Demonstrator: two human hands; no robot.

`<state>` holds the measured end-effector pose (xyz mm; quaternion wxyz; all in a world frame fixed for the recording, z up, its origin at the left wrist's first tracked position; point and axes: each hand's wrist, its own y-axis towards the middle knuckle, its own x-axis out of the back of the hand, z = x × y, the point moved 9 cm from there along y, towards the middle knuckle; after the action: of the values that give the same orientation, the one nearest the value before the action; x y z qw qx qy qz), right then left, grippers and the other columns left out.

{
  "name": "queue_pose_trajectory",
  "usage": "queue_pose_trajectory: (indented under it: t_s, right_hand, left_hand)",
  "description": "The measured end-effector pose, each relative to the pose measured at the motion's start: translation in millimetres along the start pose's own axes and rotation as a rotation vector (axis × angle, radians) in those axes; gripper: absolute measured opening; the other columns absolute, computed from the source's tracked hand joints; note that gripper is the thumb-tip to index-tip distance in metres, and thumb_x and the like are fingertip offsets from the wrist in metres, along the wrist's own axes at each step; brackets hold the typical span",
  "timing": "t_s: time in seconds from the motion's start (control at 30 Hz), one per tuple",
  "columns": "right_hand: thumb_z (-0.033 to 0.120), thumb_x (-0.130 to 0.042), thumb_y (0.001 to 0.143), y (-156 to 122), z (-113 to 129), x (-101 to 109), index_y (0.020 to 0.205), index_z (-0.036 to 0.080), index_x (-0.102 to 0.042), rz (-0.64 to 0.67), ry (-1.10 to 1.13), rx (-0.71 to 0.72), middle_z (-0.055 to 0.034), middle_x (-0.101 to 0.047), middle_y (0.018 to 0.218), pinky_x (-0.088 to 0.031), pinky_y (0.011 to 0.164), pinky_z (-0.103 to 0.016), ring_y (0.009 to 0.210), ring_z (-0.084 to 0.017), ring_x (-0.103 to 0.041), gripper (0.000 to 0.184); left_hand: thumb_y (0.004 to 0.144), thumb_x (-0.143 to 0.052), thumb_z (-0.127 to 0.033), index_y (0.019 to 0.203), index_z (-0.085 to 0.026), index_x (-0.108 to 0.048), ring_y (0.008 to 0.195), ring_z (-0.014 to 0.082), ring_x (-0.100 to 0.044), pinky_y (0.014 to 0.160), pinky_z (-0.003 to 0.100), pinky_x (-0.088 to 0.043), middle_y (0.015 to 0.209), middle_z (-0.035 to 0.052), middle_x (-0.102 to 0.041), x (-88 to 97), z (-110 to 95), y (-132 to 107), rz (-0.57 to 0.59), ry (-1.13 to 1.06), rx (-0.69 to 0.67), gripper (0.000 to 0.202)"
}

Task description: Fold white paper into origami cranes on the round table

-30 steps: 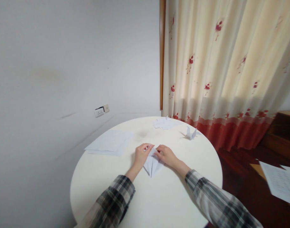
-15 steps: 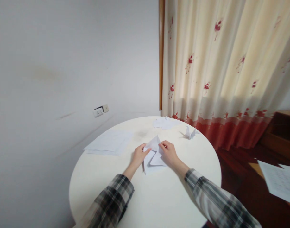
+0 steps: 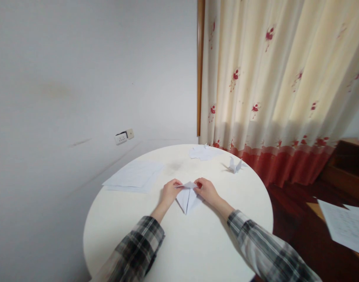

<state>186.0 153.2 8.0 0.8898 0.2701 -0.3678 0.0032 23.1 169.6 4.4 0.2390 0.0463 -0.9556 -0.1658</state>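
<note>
A partly folded white paper [image 3: 187, 199] lies on the round white table [image 3: 179, 243], shaped like a kite with its point toward me. My left hand [image 3: 169, 192] pinches its upper left corner with curled fingers. My right hand [image 3: 207, 190] pinches the upper right corner the same way. Both forearms wear plaid sleeves and reach in from the near edge.
A stack of white sheets [image 3: 134, 176] lies at the table's left. Crumpled or folded paper [image 3: 203, 152] sits at the far edge, and a finished paper crane [image 3: 235, 165] stands to its right. A floral curtain [image 3: 273, 90] hangs behind. More printed sheets [image 3: 345, 225] rest at the right.
The paper's top flap, lifted upright half a second ago, has been folded back down flat. Both hands stay at its upper corners.
</note>
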Motion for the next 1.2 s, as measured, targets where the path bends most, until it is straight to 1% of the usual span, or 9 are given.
queue_pose_trajectory:
  t_s: [0.07, 0.13, 0.37, 0.6, 0.77, 0.9, 1.07, 1.13, 1.2]
  right_hand:
    - [0.016, -0.056, 0.071, 1, -3, -2, 0.073, 0.017, -0.061, 0.029, -0.042, -0.015, -0.0013, -0.058, 0.072, -0.037, 0.067, -0.023, 0.069, -0.013, -0.050, 0.006]
    - [0.017, -0.056, 0.072, 1, -4, -3, 0.069, 0.016, -0.060, 0.043, -0.069, -0.024, -0.0014, -0.057, 0.070, -0.036, 0.066, -0.023, 0.068, -0.013, -0.049, 0.006]
    - [0.019, -0.055, 0.073, 0, -1, -2, 0.066, 0.016, -0.057, 0.054, -0.102, -0.017, -0.0007, -0.055, 0.069, -0.033, 0.064, -0.022, 0.065, -0.012, -0.046, 0.008]
    - [0.017, -0.053, 0.071, 1, 3, 1, 0.064, 0.016, -0.053, 0.019, -0.079, -0.002, 0.0004, -0.052, 0.066, -0.033, 0.063, -0.022, 0.063, -0.011, -0.044, 0.008]
    - [0.018, -0.054, 0.069, 0, 8, 2, 0.060, 0.016, -0.051, 0.015, -0.048, 0.012, 0.0018, -0.049, 0.062, -0.032, 0.061, -0.021, 0.060, -0.010, -0.042, 0.009]
    - [0.018, -0.055, 0.068, 0, 6, 4, 0.058, 0.016, -0.049, -0.002, -0.064, -0.003, 0.0028, -0.047, 0.059, -0.030, 0.057, -0.021, 0.057, -0.009, -0.040, 0.012]
    - [0.018, -0.055, 0.070, 1, -3, 5, 0.058, 0.016, -0.048, -0.025, -0.056, -0.033, 0.0022, -0.048, 0.061, -0.031, 0.059, -0.021, 0.059, -0.010, -0.041, 0.014]
    - [0.017, -0.056, 0.071, 1, -5, 7, 0.059, 0.016, -0.047, -0.038, -0.041, -0.047, 0.0019, -0.049, 0.062, -0.032, 0.059, -0.021, 0.060, -0.010, -0.042, 0.014]
    - [0.017, -0.055, 0.071, 2, -7, 8, 0.059, 0.016, -0.048, -0.051, -0.016, -0.064, 0.0018, -0.049, 0.061, -0.032, 0.059, -0.021, 0.060, -0.010, -0.042, 0.014]
  left_hand:
    - [0.055, -0.063, -0.020, 0.061, -0.018, -0.058, 0.068, 0.0177, -0.060, 0.064, 0.025, -0.043, 0.065, 0.0006, -0.064, 1.6, 0, 0, -0.009, 0.039, 0.010, 0.008]
    - [0.056, -0.062, -0.020, 0.062, -0.018, -0.059, 0.069, 0.0176, -0.059, 0.064, 0.025, -0.042, 0.066, 0.0009, -0.064, 3.7, 0, -1, -0.021, 0.090, 0.013, 0.007]
    - [0.059, -0.061, -0.022, 0.062, -0.018, -0.056, 0.062, 0.0146, -0.055, 0.057, 0.022, -0.037, 0.062, -0.0012, -0.060, 6.1, -4, -4, -0.033, 0.144, 0.016, 0.008]
    - [0.060, -0.062, -0.022, 0.059, -0.019, -0.044, 0.051, 0.0106, -0.044, 0.050, 0.020, -0.030, 0.052, -0.0066, -0.046, 8.6, -8, -5, -0.080, 0.186, -0.001, 0.018]
    - [0.060, -0.059, -0.016, 0.059, -0.019, -0.041, 0.051, 0.0095, -0.042, 0.051, 0.020, -0.029, 0.051, -0.0078, -0.040, 7.8, -10, -8, -0.103, 0.229, -0.030, 0.018]
    - [0.059, -0.059, -0.015, 0.060, -0.019, -0.043, 0.051, 0.0091, -0.043, 0.052, 0.020, -0.032, 0.052, -0.0077, -0.041, 2.1, -9, -7, -0.080, 0.102, -0.045, 0.017]
    - [0.064, -0.059, -0.040, 0.070, -0.016, -0.051, 0.058, 0.0117, -0.052, 0.054, 0.022, -0.040, 0.061, -0.0015, -0.054, -15.4, -4, -4, 0.056, -0.278, 0.037, 0.026]
    - [0.066, -0.056, -0.047, 0.070, -0.015, -0.053, 0.059, 0.0122, -0.054, 0.054, 0.023, -0.042, 0.063, 0.0002, -0.056, -22.1, -3, -4, 0.116, -0.336, 0.071, 0.033]
    - [0.064, -0.057, -0.050, 0.069, -0.015, -0.053, 0.059, 0.0119, -0.053, 0.055, 0.023, -0.042, 0.062, -0.0002, -0.056, -21.6, -2, -2, 0.113, -0.347, 0.057, 0.035]
